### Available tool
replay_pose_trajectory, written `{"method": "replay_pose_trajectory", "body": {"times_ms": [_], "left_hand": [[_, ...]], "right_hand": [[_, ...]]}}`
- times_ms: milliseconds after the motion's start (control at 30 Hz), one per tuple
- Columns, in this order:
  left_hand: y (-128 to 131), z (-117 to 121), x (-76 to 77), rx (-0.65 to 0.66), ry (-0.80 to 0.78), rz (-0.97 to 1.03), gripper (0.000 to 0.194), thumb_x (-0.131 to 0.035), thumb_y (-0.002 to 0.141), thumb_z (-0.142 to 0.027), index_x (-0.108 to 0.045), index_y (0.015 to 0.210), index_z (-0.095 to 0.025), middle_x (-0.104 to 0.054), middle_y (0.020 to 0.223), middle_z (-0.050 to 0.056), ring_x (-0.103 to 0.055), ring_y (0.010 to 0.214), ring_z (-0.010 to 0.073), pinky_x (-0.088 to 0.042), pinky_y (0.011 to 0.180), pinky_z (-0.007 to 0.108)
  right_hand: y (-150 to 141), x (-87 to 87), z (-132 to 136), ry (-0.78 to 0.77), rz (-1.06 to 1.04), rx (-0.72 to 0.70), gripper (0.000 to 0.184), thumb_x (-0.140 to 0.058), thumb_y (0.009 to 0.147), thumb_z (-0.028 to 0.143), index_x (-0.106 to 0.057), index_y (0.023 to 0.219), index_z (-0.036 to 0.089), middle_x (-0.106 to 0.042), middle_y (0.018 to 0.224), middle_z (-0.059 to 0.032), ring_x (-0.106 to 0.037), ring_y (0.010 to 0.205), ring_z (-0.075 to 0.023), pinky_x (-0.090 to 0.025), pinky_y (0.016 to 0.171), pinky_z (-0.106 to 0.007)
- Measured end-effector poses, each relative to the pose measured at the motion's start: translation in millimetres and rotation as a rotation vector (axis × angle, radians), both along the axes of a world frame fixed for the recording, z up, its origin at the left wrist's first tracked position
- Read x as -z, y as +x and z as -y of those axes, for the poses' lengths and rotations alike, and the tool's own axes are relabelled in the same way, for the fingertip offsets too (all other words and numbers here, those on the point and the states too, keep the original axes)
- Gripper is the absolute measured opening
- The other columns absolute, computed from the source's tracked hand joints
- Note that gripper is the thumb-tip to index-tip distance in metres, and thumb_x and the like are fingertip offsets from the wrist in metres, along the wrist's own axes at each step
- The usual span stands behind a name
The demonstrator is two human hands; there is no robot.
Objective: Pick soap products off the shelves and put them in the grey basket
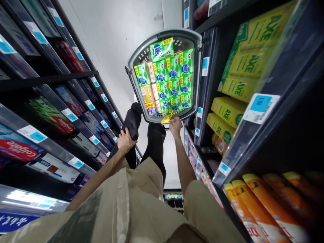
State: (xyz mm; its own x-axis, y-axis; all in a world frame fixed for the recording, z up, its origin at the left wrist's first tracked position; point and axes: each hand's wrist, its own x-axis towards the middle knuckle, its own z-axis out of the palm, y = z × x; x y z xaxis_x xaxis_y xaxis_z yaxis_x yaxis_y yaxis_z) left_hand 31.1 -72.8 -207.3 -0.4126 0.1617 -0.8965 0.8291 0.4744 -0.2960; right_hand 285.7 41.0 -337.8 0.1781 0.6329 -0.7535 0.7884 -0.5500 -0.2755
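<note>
Green-wrapped rectangular packs [173, 73] with blue logos lie in rows inside a grey plastic shopping basket [177, 31] with perforated walls, and a small yellow packet [166, 118] sits at its near side, beside the curled right hand [175, 125]; whether that grip is on the packet or the basket, one cannot tell. The left hand [126, 140] lies loosely over a black-trousered knee [132, 117], between red-and-blue Colgate boxes [20, 145] and yellow AXE cartons [240, 67].
</note>
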Motion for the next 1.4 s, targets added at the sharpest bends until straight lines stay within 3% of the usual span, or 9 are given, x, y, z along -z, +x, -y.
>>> {"method": "replay_pose_trajectory", "body": {"times_ms": [133,233,467,600,767,900,1033,1200,1400], "left_hand": [[0.6,4.0,2.4,0.004,0.025,0.003,0.1,-0.084,0.076,-0.053,-0.039,0.154,-0.01,-0.057,0.14,0.025,-0.064,0.121,0.0391,-0.056,0.097,0.046],[1.0,3.0,2.8,0.007,0.029,0.006,0.1,-0.083,0.076,-0.054,-0.039,0.154,-0.01,-0.056,0.142,0.025,-0.064,0.121,0.0399,-0.056,0.097,0.047],[1.8,-1.6,2.1,0.012,0.008,0.005,0.102,-0.081,0.077,-0.054,-0.035,0.157,-0.011,-0.054,0.145,0.025,-0.064,0.123,0.0386,-0.055,0.098,0.046],[0.8,-2.1,2.1,0.005,0.004,0.009,0.102,-0.082,0.076,-0.054,-0.036,0.157,-0.011,-0.055,0.144,0.026,-0.063,0.123,0.0393,-0.055,0.098,0.046],[0.0,-5.9,0.9,0.006,0.012,0.014,0.097,-0.081,0.078,-0.053,-0.038,0.154,-0.012,-0.055,0.144,0.025,-0.063,0.124,0.0392,-0.055,0.098,0.046],[0.2,-8.3,1.3,0.01,0.015,0.013,0.096,-0.082,0.077,-0.052,-0.039,0.152,-0.011,-0.056,0.143,0.025,-0.063,0.124,0.0396,-0.056,0.098,0.046],[0.6,-7.5,2.5,0.025,0.019,0.009,0.097,-0.081,0.077,-0.053,-0.039,0.152,-0.011,-0.057,0.142,0.025,-0.064,0.123,0.0393,-0.056,0.097,0.046],[0.0,-3.1,5.2,0.034,0.023,-0.004,0.098,-0.081,0.077,-0.054,-0.039,0.154,-0.011,-0.057,0.142,0.024,-0.066,0.121,0.0393,-0.056,0.097,0.046],[-4.3,-3.7,6.4,0.035,0.028,-0.007,0.097,-0.079,0.078,-0.058,-0.04,0.154,-0.012,-0.058,0.14,0.024,-0.066,0.121,0.0397,-0.057,0.096,0.046]], "right_hand": [[21.3,-31.6,-23.8,0.096,-0.253,0.003,0.02,-0.063,0.083,0.03,-0.043,0.079,0.026,-0.065,0.085,0.0004,-0.061,0.081,-0.0177,-0.052,0.079,-0.031],[18.7,-35.4,-58.2,0.235,-0.453,-0.01,0.028,-0.066,0.087,0.036,-0.041,0.08,0.026,-0.066,0.089,-0.0003,-0.064,0.087,-0.0177,-0.055,0.085,-0.033],[-38.6,29.2,-105.9,0.375,-0.599,0.113,0.031,-0.064,0.094,0.036,-0.039,0.079,0.026,-0.07,0.098,-0.0034,-0.069,0.101,-0.019,-0.056,0.094,-0.037],[-34.6,53.7,-96.6,0.265,-0.467,-0.007,0.021,-0.066,0.092,0.03,-0.05,0.08,0.023,-0.07,0.096,-0.003,-0.068,0.099,-0.0193,-0.056,0.093,-0.036],[16.8,36.4,-64.4,0.184,-0.161,-0.294,0.011,-0.063,0.095,0.029,-0.066,0.098,0.019,-0.069,0.104,-0.0089,-0.061,0.109,-0.0243,-0.051,0.105,-0.042],[40.0,22.6,-34.6,0.014,0.083,-0.509,0.039,-0.055,0.099,0.028,-0.065,0.13,0.007,-0.064,0.136,-0.0236,-0.045,0.141,-0.0334,-0.035,0.123,-0.052],[31.4,38.6,-20.6,-0.078,0.158,-0.707,0.072,-0.056,0.099,0.038,-0.043,0.154,-0.007,-0.038,0.166,-0.0325,-0.018,0.161,-0.0375,-0.011,0.132,-0.06],[7.1,81.2,-28.5,-0.21,0.287,-0.637,0.079,-0.064,0.094,0.039,-0.047,0.15,-0.013,-0.04,0.161,-0.0394,-0.021,0.16,-0.043,-0.006,0.13,-0.068],[-4.0,104.4,-31.1,-0.229,0.34,-0.574,0.049,-0.059,0.094,0.025,-0.07,0.138,0.006,-0.057,0.154,-0.027,-0.03,0.157,-0.0409,-0.006,0.126,-0.077]]}}
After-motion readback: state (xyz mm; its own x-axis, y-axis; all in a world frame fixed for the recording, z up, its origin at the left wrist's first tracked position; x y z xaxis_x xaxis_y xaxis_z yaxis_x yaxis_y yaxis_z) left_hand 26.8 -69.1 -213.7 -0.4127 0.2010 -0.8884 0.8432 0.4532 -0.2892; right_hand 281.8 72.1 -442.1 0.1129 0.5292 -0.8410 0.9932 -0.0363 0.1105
